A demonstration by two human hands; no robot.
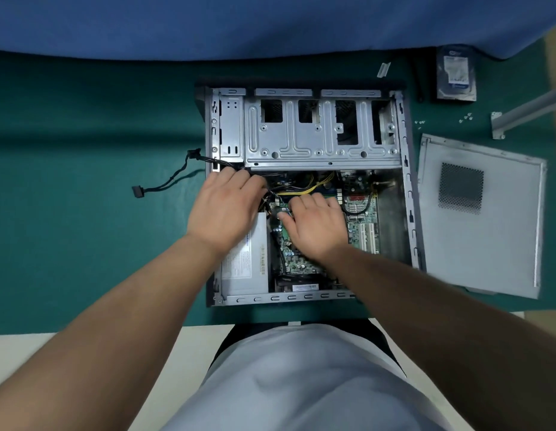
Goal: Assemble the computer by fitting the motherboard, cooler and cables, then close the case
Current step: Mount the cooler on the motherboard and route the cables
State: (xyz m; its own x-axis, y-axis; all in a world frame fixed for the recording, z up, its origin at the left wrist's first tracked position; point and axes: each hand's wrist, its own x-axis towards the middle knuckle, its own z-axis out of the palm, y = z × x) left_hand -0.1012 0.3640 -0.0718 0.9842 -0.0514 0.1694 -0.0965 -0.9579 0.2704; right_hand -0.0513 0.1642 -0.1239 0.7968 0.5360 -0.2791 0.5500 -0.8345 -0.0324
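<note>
With the motherboard seated in the open case mid-desk, the left hand reaches into the yellow cables, its grip hidden, while the right hand lies spread on the board, where a forced connector might bend pins.

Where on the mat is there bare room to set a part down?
Left of the case, the green mat lies bare apart from a trailing black cable. The right is crowded: side panel, hard drive, bracket, loose screws.
</note>
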